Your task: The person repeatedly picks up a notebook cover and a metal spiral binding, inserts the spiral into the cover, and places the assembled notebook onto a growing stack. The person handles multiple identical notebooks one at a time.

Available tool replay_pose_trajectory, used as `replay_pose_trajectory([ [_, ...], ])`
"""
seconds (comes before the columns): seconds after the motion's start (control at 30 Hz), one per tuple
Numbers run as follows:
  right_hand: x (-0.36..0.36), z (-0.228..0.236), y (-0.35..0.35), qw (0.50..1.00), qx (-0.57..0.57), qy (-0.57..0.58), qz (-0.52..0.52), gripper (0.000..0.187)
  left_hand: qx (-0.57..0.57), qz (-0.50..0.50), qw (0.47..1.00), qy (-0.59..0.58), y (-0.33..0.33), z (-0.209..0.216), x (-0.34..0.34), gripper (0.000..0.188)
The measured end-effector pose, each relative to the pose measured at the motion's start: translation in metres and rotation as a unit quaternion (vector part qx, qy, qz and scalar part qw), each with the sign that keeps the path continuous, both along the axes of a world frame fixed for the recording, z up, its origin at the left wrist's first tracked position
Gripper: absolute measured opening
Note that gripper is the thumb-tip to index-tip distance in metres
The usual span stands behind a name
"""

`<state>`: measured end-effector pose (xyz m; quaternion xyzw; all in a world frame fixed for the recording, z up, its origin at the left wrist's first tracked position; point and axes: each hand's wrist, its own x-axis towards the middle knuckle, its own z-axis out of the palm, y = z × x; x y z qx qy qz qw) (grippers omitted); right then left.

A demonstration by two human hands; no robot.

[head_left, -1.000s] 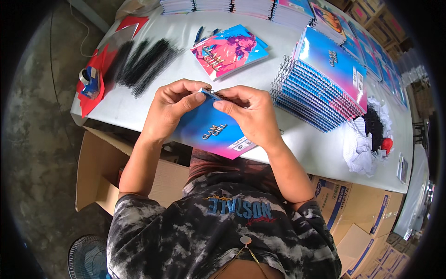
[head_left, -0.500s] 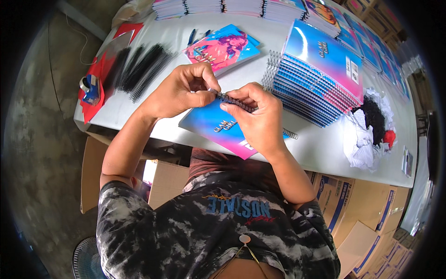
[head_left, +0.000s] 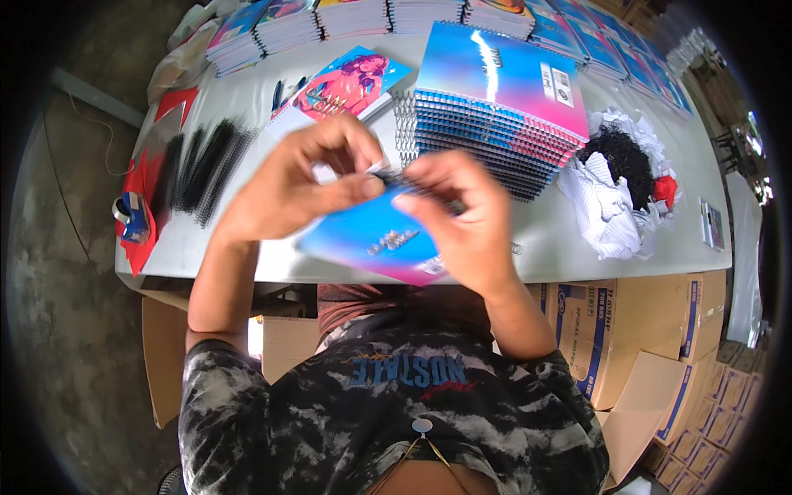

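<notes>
A notebook [head_left: 363, 235] with a blue and pink cover lies tilted at the table's near edge, beneath both hands. Along its upper edge runs a dark spiral coil [head_left: 394, 176], slightly blurred. My left hand [head_left: 309, 186] pinches the notebook's edge by the coil's left end, thumb and forefinger together. The fingers of my right hand [head_left: 462, 219] close round the coil, thumb on the cover side. Past the right hand, a bit of coil sticks out near the table edge. What lies between the fingertips is partly hidden.
A tall stack of spiral notebooks [head_left: 495, 107] stands ahead on the right. Loose black coils [head_left: 214, 173] lie left, near a tape dispenser [head_left: 132, 219] on red sheets. Another notebook [head_left: 351, 87] lies ahead. Crumpled paper [head_left: 602, 206] sits right; cardboard boxes [head_left: 635, 330] stand below.
The view has shifted, so the table's things appear farther left and more stacks show at the back. Both hands stay at the notebook's coiled edge, the right one blurred by motion.
</notes>
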<state>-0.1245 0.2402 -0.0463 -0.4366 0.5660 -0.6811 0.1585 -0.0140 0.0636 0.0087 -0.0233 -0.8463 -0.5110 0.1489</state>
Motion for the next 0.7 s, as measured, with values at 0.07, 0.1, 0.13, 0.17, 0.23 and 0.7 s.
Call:
replay_pose_trajectory([
  [0.07, -0.017, 0.017, 0.006, 0.966, -0.212, -0.110, -0.096, 0.032, 0.015, 0.061, 0.995, 0.079, -0.021, 0.007, -0.002, 0.051],
  [0.1, -0.027, 0.031, 0.010, 0.931, -0.298, -0.142, -0.157, 0.038, 0.108, 0.110, 0.981, 0.118, -0.036, 0.001, -0.003, 0.070],
  [0.13, -0.036, 0.043, 0.010, 0.901, -0.365, -0.160, -0.172, 0.037, 0.149, 0.005, 0.979, 0.143, -0.042, -0.009, -0.009, 0.080],
  [0.17, -0.045, 0.051, 0.010, 0.866, -0.430, -0.175, -0.184, 0.036, 0.249, -0.048, 0.956, 0.150, -0.027, -0.012, -0.021, 0.076],
  [0.23, -0.064, 0.047, 0.005, 0.869, -0.418, -0.110, -0.240, 0.036, 0.174, 0.063, 0.969, 0.162, 0.020, -0.004, -0.051, 0.067],
  [0.7, -0.120, -0.038, 0.015, 0.882, -0.150, 0.076, -0.440, 0.045, -0.207, 0.393, 0.891, 0.091, -0.062, -0.071, -0.114, 0.051],
])
